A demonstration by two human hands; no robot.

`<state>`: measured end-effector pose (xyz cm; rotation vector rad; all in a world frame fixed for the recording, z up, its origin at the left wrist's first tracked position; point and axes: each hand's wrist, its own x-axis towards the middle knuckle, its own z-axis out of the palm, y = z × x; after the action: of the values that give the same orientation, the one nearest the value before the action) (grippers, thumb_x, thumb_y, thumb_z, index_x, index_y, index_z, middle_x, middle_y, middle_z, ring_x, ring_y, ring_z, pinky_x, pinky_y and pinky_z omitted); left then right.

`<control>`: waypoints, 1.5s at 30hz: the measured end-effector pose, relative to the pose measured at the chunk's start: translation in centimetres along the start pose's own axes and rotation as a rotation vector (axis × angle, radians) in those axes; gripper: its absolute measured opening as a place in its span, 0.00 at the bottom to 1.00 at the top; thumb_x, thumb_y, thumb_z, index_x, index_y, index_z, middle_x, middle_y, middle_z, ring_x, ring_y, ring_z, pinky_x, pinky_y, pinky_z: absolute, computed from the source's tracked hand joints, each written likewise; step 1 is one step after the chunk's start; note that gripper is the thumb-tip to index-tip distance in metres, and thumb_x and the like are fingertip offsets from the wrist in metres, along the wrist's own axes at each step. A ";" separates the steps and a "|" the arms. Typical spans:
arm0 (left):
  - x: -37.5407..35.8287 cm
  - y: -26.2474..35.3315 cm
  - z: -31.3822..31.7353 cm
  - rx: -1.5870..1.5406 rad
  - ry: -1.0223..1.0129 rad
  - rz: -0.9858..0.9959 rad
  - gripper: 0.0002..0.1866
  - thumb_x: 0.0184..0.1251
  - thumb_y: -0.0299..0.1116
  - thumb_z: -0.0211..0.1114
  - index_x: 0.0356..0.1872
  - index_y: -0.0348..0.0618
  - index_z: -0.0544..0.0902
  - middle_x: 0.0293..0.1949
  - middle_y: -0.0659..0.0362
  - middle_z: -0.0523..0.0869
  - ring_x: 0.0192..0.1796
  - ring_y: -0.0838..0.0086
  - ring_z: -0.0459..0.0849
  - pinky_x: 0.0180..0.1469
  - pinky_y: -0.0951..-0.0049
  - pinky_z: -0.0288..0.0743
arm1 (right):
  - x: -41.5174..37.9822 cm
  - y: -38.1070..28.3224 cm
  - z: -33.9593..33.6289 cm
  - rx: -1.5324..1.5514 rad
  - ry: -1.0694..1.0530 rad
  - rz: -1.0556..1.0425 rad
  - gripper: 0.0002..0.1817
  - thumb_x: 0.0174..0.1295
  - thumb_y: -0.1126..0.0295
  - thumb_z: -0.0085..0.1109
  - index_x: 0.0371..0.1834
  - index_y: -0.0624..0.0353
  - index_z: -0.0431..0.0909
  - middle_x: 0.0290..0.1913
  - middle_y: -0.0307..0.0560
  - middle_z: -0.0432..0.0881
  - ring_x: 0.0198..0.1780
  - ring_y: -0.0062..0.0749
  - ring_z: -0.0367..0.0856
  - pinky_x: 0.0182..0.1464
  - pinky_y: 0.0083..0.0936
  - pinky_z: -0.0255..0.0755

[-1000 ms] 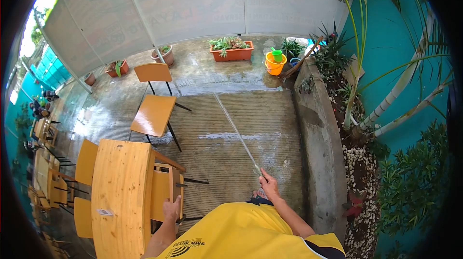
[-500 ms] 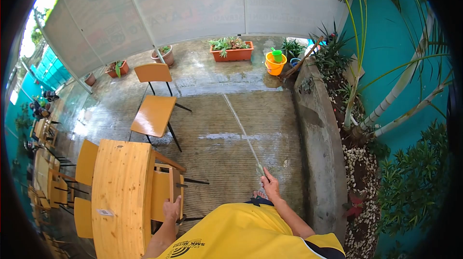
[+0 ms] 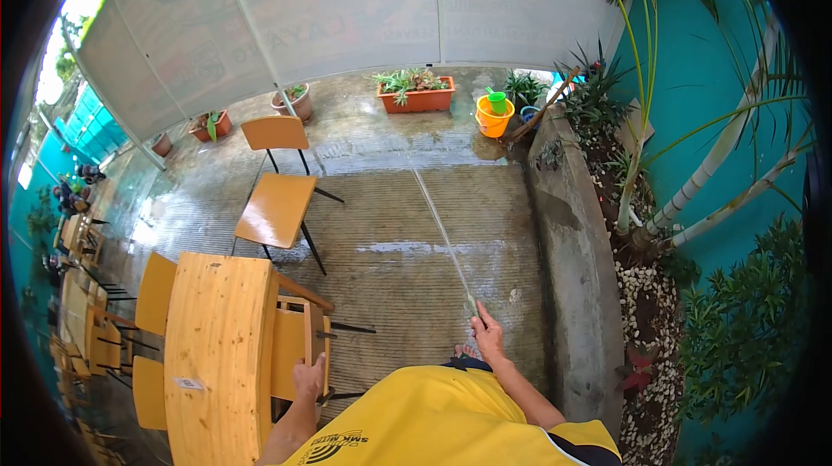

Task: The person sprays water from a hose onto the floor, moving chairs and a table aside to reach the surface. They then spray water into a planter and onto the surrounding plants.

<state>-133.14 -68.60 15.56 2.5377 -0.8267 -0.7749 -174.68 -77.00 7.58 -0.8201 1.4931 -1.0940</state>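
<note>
My right hand, in front of my body, is closed around the end of a slim thing that is mostly hidden by my fingers. From it a straight pale streak, like a jet of water, runs forward over the ribbed wet floor to a seam across it. My left hand grips the wooden backrest of a chair, thumb on top of its edge. That chair stands against the side of a light wooden table, its seat partly under the tabletop.
Another wooden chair stands ahead on the left. Beyond it are a planter box and an orange bucket with a green dipper. A low concrete curb edges a plant bed on the right. A pale banner wall closes the back.
The far end of the pale streak has swung slightly to the right along the seam, and my right hand has shifted slightly. My left hand stays on the chair.
</note>
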 end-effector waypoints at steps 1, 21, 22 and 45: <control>-0.4 0.5 -0.2 0.017 0.008 -0.006 0.34 0.62 0.50 0.71 0.59 0.29 0.77 0.54 0.41 0.84 0.58 0.49 0.81 0.61 0.60 0.73 | 0.0 -0.1 -0.1 -0.002 0.001 0.000 0.28 0.70 0.72 0.57 0.74 0.46 0.69 0.29 0.32 0.76 0.27 0.16 0.68 0.31 0.18 0.69; -0.6 0.6 -0.3 0.060 0.009 -0.016 0.36 0.62 0.51 0.71 0.61 0.29 0.76 0.55 0.40 0.83 0.59 0.49 0.81 0.62 0.60 0.72 | -0.5 -0.6 0.2 -0.001 -0.109 0.032 0.27 0.70 0.71 0.58 0.73 0.44 0.71 0.29 0.31 0.75 0.28 0.16 0.68 0.31 0.20 0.71; -0.7 0.7 -0.4 0.053 0.014 -0.010 0.36 0.62 0.51 0.71 0.61 0.30 0.76 0.55 0.41 0.84 0.59 0.49 0.81 0.62 0.60 0.73 | -0.4 -0.5 0.2 0.000 -0.096 0.015 0.27 0.70 0.71 0.57 0.73 0.43 0.71 0.29 0.31 0.75 0.28 0.17 0.68 0.31 0.20 0.71; -0.5 0.5 -0.2 0.017 0.022 0.010 0.33 0.62 0.49 0.72 0.58 0.29 0.78 0.52 0.41 0.85 0.56 0.50 0.83 0.59 0.61 0.74 | -0.2 -2.5 0.1 -0.094 0.080 0.130 0.27 0.71 0.72 0.54 0.74 0.44 0.69 0.29 0.34 0.76 0.28 0.18 0.69 0.33 0.21 0.72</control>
<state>-133.62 -68.67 16.16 2.5500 -0.8419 -0.7389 -174.63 -77.66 9.97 -0.7403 1.6515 -0.9757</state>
